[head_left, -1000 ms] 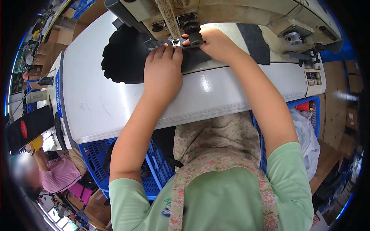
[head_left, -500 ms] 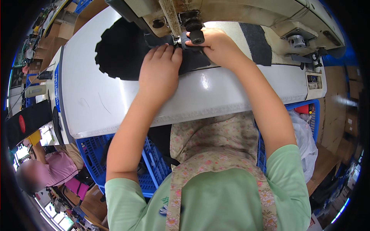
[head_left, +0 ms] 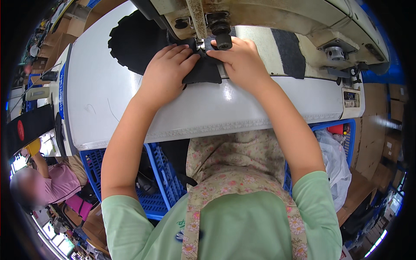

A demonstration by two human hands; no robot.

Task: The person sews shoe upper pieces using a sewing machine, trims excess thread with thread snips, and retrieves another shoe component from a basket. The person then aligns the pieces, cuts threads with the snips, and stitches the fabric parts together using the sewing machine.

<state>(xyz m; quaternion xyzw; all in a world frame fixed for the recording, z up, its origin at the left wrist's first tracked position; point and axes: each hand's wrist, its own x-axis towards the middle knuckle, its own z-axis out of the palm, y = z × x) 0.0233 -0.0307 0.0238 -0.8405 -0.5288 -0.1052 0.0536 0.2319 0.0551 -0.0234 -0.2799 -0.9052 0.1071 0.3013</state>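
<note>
Under the needle and presser foot (head_left: 200,44) of a sewing machine (head_left: 268,17) lies a black fabric piece (head_left: 134,41) with a scalloped edge on its left side. My left hand (head_left: 167,71) rests flat on the fabric left of the foot, its fingers stretched out and a little apart. Just right of the foot, my right hand (head_left: 238,58) pinches a dark grey fabric strip (head_left: 209,48) between thumb and forefinger. The machine's black knob hangs close above these fingertips. Part of the black fabric is hidden under my left hand and the machine head.
A dark fabric band (head_left: 288,52) lies on the machine bed to the right. The white table (head_left: 173,125) has a ruler along its front edge. Below are blue plastic baskets (head_left: 162,177), the right one with a plastic bag (head_left: 331,160). Another person (head_left: 65,182) sits at far left.
My left hand has shifted left and its fingers have spread. The black fabric has turned, and its straight lower corner now shows between my hands. My right hand stays beside the foot.
</note>
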